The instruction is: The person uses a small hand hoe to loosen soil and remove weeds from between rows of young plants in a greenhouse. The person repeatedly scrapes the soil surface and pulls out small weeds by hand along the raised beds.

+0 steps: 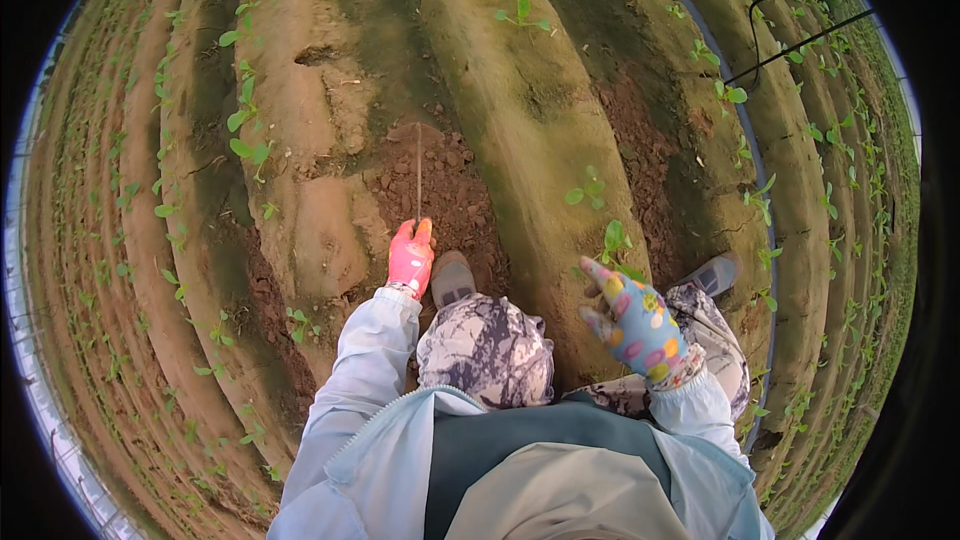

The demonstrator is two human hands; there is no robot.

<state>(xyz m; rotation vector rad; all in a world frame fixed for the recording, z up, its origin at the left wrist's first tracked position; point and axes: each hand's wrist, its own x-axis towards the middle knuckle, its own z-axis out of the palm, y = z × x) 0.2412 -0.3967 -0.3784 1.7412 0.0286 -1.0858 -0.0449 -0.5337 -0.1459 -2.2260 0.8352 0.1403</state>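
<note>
My left hand (411, 256), in a pink glove, is closed round the near end of a thin straight rod (419, 175). The rod runs away from me over loose reddish-brown soil (460, 175) in the furrow; whether its far end carries a blade, I cannot tell. To the right, my right hand (640, 325) wears a blue glove with yellow and pink spots. Its fingers are apart and nothing shows between them. Just beyond its fingertips a small green seedling (614, 238) grows on the raised bed (520, 130), with another seedling (590, 189) farther along.
My shoes (453, 278) stand in furrows either side of the middle bed. A seedling row (246, 120) lines the bed at left. At right, a pale blue strip (745, 125) runs along a furrow, and black bent rods (800, 40) reach in from the upper right.
</note>
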